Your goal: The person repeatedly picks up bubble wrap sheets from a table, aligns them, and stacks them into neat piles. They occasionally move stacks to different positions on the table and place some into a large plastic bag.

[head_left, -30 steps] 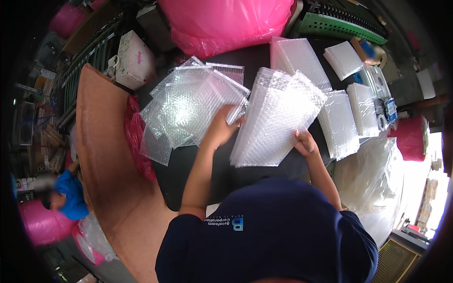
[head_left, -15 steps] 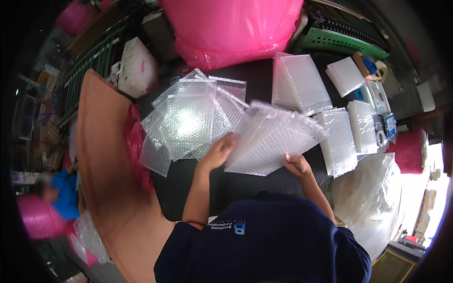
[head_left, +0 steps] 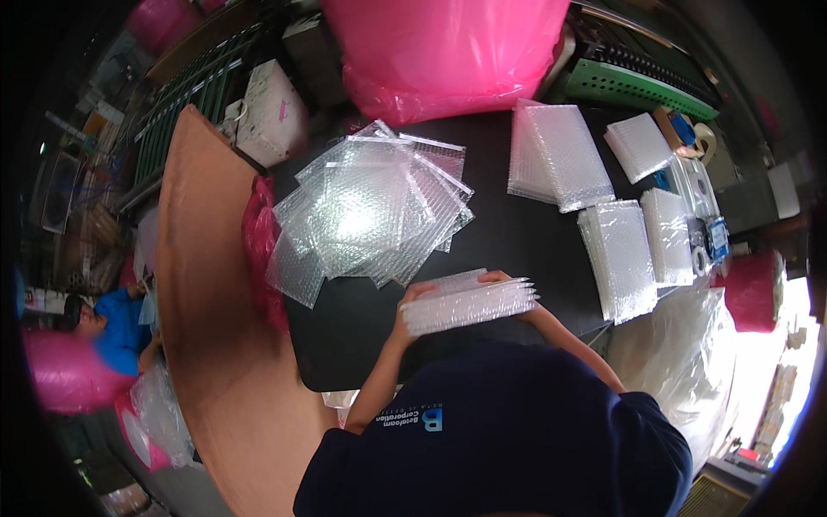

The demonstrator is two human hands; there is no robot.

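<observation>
On the black counter (head_left: pixel 517 233), pink bag (head_left: pixel 448 52) at back, fanned clear bubble pouches (head_left: pixel 370 207) left; left hand (head_left: pixel 412 302), right hand (head_left: pixel 508 289) fingers pinching an edge-on bubble pouch stack (head_left: pixel 469 302).

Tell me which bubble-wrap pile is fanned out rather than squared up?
The pile left of centre on the table: its sheets splay at angles, while the stacks to the right lie squared.

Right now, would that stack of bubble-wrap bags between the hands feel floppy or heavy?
Probably light: the bubble-wrap bag stack is mostly air pockets. Likely floppy, since the left hand and right hand support both ends. The glossy film may let sheets slide apart, like the fanned bag pile.
</observation>
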